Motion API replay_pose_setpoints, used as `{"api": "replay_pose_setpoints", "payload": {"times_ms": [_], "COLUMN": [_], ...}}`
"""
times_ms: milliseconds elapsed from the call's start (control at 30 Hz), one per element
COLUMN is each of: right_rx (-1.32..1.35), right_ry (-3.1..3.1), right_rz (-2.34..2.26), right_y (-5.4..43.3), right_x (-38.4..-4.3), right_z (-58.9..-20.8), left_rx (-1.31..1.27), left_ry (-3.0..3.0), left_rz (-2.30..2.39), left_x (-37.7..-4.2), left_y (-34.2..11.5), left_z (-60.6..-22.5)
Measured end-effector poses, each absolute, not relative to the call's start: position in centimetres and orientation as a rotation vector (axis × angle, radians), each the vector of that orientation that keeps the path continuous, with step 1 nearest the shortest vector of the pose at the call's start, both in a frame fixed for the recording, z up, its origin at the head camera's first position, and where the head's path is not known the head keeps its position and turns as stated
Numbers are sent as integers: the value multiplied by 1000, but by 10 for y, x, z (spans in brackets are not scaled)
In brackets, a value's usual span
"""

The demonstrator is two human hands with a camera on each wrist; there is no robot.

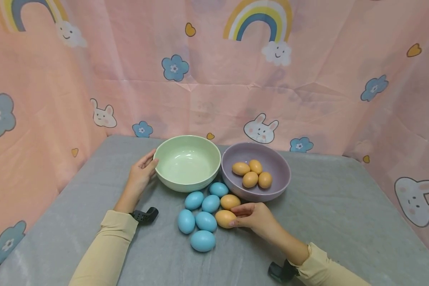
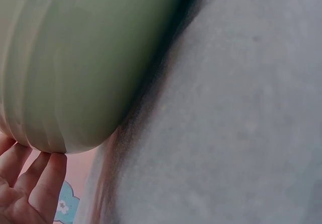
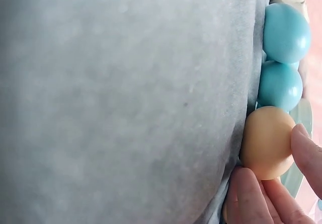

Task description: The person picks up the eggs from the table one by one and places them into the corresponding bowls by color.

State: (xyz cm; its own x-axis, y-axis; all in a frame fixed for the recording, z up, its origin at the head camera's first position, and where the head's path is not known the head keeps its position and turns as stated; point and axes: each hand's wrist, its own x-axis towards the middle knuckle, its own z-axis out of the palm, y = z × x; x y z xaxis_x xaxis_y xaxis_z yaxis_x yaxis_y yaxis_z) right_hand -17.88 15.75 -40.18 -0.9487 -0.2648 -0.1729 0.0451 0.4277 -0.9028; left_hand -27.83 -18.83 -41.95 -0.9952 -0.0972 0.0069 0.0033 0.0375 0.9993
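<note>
My left hand (image 1: 140, 174) holds the left side of a pale green bowl (image 1: 186, 163), thumb at the rim and fingers along the outer wall. The bowl's inside shows no contents. In the left wrist view the fingers (image 2: 48, 183) touch the ribbed green wall. My right hand (image 1: 259, 222) pinches a yellow-orange egg (image 1: 224, 219) between thumb and fingers, low at the table. Just behind it lies another orange egg (image 1: 230, 201). Several blue eggs (image 1: 205, 221) are grouped to the left. Right of the green bowl, a purple bowl (image 1: 280, 174) contains several orange eggs (image 1: 250, 179).
A grey cloth (image 1: 325, 214) covers the table. Behind and at both sides hangs a pink curtain (image 1: 207, 99) printed with rainbows, rabbits and flowers. The two bowls stand side by side near the table's back edge. A black strap device (image 1: 144, 215) sits on the left wrist.
</note>
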Motion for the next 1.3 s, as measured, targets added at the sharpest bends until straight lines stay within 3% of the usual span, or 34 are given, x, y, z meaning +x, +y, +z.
{"api": "replay_pose_setpoints", "payload": {"times_ms": [700,1300], "right_rx": [-147,-215], "right_ry": [2478,2531], "right_rz": [-1475,-1484], "right_y": [159,166], "right_x": [-179,-180], "right_z": [-398,-357], "left_rx": [121,66], "left_ry": [-2211,-2197], "left_rz": [-2130,-2143], "left_x": [-279,-279], "left_y": [-188,-190], "left_z": [-420,-421]}}
